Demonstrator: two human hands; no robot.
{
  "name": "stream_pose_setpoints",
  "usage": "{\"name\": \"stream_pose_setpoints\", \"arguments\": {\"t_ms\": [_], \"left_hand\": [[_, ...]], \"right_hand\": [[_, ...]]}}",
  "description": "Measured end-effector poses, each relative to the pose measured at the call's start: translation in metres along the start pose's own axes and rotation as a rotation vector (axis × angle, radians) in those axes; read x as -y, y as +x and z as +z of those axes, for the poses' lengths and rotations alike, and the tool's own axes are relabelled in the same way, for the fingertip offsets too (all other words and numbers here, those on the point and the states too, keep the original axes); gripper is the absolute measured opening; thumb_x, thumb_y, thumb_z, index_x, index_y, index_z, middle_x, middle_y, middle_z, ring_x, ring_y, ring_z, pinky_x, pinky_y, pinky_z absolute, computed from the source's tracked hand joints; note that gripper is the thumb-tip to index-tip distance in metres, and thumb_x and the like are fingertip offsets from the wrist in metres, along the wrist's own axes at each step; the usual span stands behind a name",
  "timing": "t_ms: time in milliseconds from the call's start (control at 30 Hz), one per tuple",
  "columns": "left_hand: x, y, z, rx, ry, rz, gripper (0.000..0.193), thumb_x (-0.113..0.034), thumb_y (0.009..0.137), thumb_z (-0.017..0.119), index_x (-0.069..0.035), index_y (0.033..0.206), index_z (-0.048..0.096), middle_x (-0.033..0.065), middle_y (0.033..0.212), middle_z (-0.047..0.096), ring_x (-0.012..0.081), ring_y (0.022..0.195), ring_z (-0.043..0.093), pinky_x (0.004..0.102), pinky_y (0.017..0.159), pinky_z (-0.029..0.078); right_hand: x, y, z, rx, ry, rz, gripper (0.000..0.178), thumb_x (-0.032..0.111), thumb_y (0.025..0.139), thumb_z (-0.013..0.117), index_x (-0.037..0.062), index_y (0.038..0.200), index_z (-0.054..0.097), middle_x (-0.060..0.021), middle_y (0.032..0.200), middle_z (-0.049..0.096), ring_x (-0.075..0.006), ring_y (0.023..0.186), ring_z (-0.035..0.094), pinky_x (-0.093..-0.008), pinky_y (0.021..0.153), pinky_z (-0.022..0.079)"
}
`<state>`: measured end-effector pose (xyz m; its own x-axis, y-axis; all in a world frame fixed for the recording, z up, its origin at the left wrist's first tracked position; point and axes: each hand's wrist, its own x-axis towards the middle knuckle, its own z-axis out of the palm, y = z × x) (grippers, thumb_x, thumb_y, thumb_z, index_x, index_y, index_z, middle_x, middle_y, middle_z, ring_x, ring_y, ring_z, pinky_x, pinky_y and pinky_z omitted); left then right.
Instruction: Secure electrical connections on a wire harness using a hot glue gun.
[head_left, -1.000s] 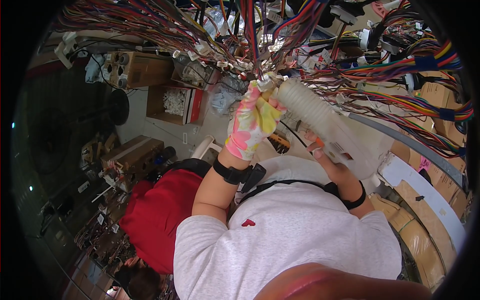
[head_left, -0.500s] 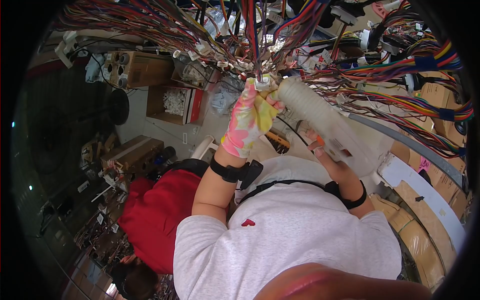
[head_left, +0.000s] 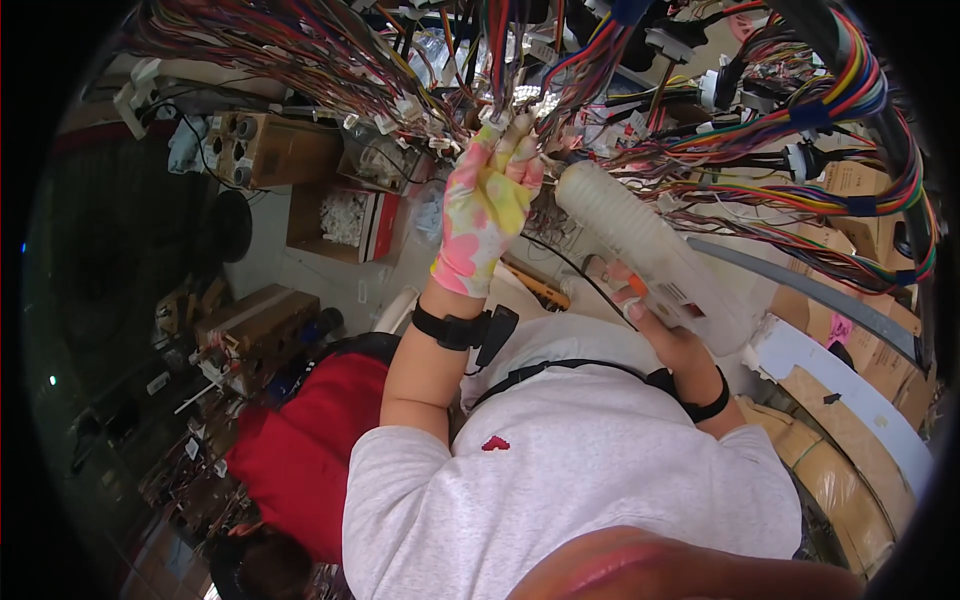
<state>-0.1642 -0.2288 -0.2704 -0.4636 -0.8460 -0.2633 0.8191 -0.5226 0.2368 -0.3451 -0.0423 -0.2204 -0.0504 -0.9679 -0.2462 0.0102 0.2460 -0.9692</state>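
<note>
My left hand (head_left: 490, 205), in a white glove with pink and yellow patches, reaches up under hanging wire bundles. Its fingers are stretched and apart, their tips close to a cluster of white connectors (head_left: 535, 98); whether they touch one I cannot tell. At the right, my bare right hand (head_left: 672, 335) is curled against a long translucent ribbed plastic bottle (head_left: 640, 230). It appears to grip the bottle, which partly hides the fingers. Beside those fingertips shows a small orange piece (head_left: 636, 284). A thin black cable (head_left: 590, 275) runs toward this hand.
Thick multicoloured wire bundles (head_left: 690, 150) fan out overhead. Left, an open carton (head_left: 315, 240) of white parts and a brown box (head_left: 255, 310) sit on the floor. A person in red (head_left: 315, 450) is close on my left. A grey bar (head_left: 810, 285) and cartons lie at right.
My left hand has shifted left and slightly up, and its fingers have spread from the white connector they closed around. My right hand and the bottle have barely moved; the hanging wires sway left.
</note>
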Motion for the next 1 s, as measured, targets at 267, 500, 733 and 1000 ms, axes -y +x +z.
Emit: {"name": "stream_pose_setpoints", "arguments": {"t_ms": [267,500,733,1000], "left_hand": [[0.005,-0.006,-0.032,-0.188,0.032,0.003,0.039,-0.025,0.094,0.055,-0.002,0.126,0.050,0.0125,0.125,0.057,0.0229,0.107,0.058,0.0368,0.095,0.047],[0.036,0.015,-0.061,-0.031,0.237,0.069,0.044,-0.028,0.093,0.058,-0.004,0.129,0.049,0.0066,0.125,0.057,0.0170,0.106,0.057,0.0304,0.091,0.044],[0.033,0.027,-0.039,-0.030,0.390,0.127,0.043,-0.016,0.091,0.055,-0.004,0.132,0.047,0.0073,0.123,0.058,0.0150,0.103,0.056,0.0287,0.089,0.043],[0.035,0.015,-0.034,0.019,0.637,0.199,0.040,-0.003,0.089,0.055,-0.002,0.128,0.046,0.0088,0.111,0.062,0.0139,0.085,0.062,0.0254,0.075,0.051]], "right_hand": [[-0.004,-0.001,-0.002,0.017,0.072,-0.130,0.055,0.009,0.087,0.061,0.0027,0.138,0.040,-0.0184,0.127,0.056,-0.0290,0.118,0.054,-0.0387,0.086,0.051],[0.000,0.005,-0.002,0.038,0.085,-0.102,0.057,0.006,0.086,0.060,0.0026,0.139,0.038,-0.0195,0.126,0.056,-0.0306,0.119,0.054,-0.0392,0.086,0.051],[-0.004,0.003,-0.005,0.042,0.087,-0.115,0.058,0.004,0.086,0.060,0.0026,0.139,0.037,-0.0199,0.126,0.056,-0.0310,0.118,0.053,-0.0392,0.086,0.051],[-0.005,0.006,-0.005,0.063,0.068,-0.143,0.057,0.003,0.086,0.060,0.0029,0.139,0.038,-0.0204,0.126,0.056,-0.0310,0.118,0.054,-0.0394,0.086,0.051]]}}
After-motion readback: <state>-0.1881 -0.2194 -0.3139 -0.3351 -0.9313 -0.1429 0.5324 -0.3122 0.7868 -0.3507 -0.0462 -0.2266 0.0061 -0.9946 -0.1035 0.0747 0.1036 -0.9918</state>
